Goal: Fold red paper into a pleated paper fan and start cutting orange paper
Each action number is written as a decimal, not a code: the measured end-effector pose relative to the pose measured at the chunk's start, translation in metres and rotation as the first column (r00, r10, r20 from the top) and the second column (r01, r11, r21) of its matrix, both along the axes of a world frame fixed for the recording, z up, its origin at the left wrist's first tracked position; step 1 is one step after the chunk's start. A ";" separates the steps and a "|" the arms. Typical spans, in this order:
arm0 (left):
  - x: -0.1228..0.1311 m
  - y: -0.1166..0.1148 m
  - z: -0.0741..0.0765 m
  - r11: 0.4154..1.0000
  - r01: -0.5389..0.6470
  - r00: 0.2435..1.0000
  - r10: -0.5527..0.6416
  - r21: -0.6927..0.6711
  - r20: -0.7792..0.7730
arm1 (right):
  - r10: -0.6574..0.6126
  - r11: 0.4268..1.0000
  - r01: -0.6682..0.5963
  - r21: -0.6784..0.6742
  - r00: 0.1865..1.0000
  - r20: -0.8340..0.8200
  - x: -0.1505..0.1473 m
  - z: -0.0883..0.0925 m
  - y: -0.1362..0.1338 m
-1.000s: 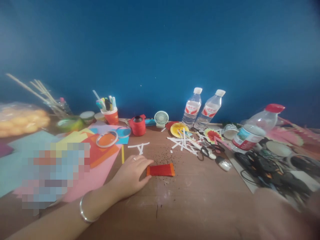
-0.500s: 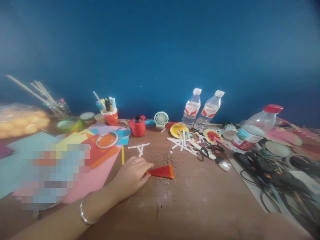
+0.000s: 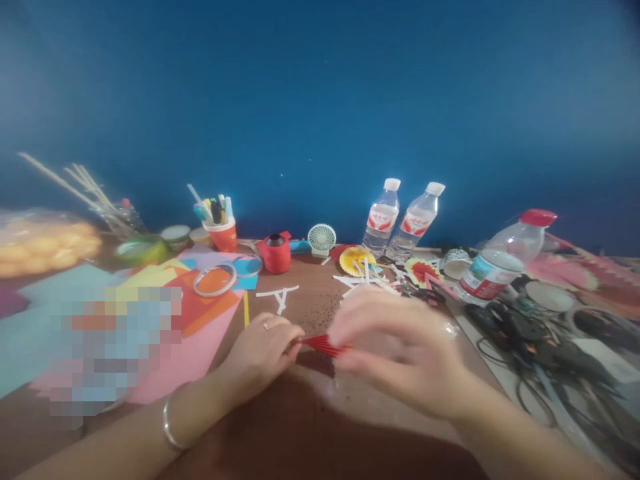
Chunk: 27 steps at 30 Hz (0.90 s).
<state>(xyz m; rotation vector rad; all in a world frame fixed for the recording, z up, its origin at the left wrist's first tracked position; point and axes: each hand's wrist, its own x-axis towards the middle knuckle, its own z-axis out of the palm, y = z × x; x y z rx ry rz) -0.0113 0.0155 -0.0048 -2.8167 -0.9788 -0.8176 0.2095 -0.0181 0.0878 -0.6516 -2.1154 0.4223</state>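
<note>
My left hand [image 3: 265, 347] rests low over the table, its thumb and fingers pinched on the narrow end of a small red pleated paper fan [image 3: 320, 344]. On the fan's wide end, my right hand [image 3: 400, 350] curls with thumb below and fingers above. The right fingertips are slightly blurred and cover that edge. White paper strips [image 3: 280, 297] lie beyond my left hand, and dark specks [image 3: 323, 307] are scattered just behind the fan.
Coloured paper sheets [image 3: 200, 333] spread at left, a tape roll [image 3: 215, 280] on them. Along the back stand a cup of pens [image 3: 221, 233], a red spool [image 3: 277, 255], a small fan [image 3: 321, 239] and two water bottles [image 3: 383, 217]. Another bottle [image 3: 505, 260] and black cables [image 3: 520, 333] are at right.
My right hand has come in from the lower right and reached the fan's wide end. My left hand keeps its pinch in nearly the same place.
</note>
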 end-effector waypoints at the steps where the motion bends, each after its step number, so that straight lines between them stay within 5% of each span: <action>1: 0.000 -0.001 0.000 1.000 0.000 1.000 -0.001 0.024 0.029 | -0.038 0.999 0.037 0.010 0.995 0.094 -0.005 -0.008 0.005; 5: -0.001 -0.001 -0.001 0.992 0.000 0.995 -0.012 0.125 0.096 | -0.186 0.982 0.158 0.099 0.874 0.449 -0.018 -0.048 0.028; 9: -0.002 0.001 -0.002 0.993 -0.022 0.995 0.011 0.115 0.096 | -0.173 0.983 0.125 0.133 0.866 0.468 -0.017 -0.071 0.040; 27: -0.006 -0.002 -0.006 0.996 -0.087 0.981 0.087 -0.008 0.175 | -0.142 0.974 0.066 0.218 0.926 0.351 -0.014 -0.089 0.049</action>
